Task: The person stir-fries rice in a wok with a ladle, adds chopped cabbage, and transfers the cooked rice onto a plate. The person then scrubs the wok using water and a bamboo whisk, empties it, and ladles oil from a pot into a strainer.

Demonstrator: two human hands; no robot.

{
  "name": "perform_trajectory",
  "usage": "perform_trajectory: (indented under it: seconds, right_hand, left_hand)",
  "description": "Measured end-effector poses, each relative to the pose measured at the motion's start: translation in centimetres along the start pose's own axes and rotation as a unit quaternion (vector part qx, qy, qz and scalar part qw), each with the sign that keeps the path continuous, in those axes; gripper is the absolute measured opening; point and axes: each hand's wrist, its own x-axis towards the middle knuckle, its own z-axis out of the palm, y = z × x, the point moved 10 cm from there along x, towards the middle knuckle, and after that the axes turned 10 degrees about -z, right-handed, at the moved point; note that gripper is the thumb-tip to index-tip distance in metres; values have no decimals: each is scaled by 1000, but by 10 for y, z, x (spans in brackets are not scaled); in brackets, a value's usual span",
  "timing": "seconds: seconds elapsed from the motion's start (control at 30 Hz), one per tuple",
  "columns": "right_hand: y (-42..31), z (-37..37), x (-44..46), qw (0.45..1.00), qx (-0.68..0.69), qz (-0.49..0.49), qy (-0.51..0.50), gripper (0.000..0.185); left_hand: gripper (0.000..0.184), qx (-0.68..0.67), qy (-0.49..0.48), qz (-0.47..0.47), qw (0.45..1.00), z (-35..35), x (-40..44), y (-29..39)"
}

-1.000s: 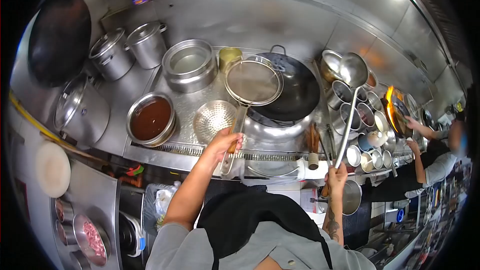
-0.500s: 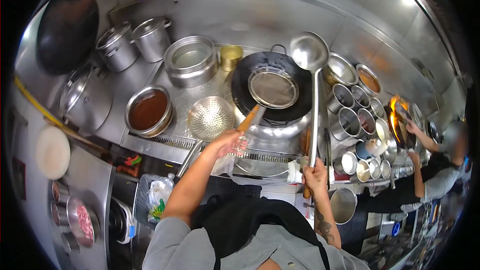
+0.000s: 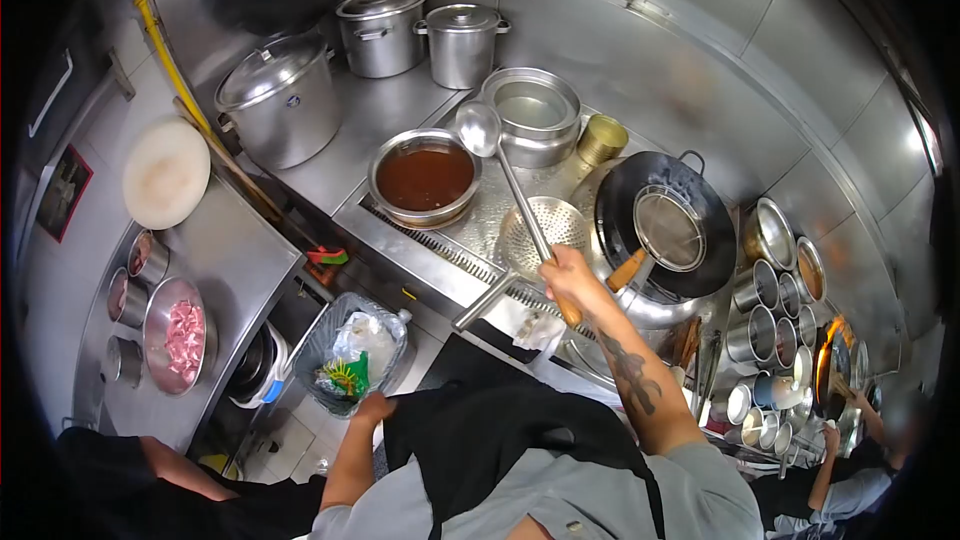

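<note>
1. I have the steel counter [image 3: 482, 218] across the middle of my view, crowded with cookware.
2. The dark wok [image 3: 722, 232] sits toward its right side, loop handle at the far edge.
3. I see a lined waste bin [image 3: 310, 342] on the floor, left of the apron [image 3: 490, 420].
4. A pot [image 3: 540, 150] of clear liquid stands toward the back.
5. Nearer me, the bowl [image 3: 420, 217] holds brown sauce.
6. My ladle [image 3: 523, 202] slants over the counter, its scoop between bowl and pot; I cannot tell whether it touches either.
7. Beneath its handle lies a holed strainer [image 3: 565, 227].
8. A mesh sieve [image 3: 670, 228] rests in the wok, wooden handle toward me.
9. My right hand [image 3: 572, 278] is wrapped around the ladle's handle, wooden end poking out below.
10. My left hand [image 3: 375, 408] is low beside the bin and apron; I cannot tell its grip.
</note>
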Motion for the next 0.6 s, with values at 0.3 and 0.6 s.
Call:
perform_trajectory:
  seconds: [0.3, 0.6]
  right_hand:
    - [40, 76, 68, 982, -185, 35, -37, 17]
    - [27, 127, 44, 861, 404, 278, -137, 17]
  left_hand:
    - [34, -239, -162, -164, 943, 142, -40, -182]
    - [25, -406, -31, -101, 908, 59, 57, -134]
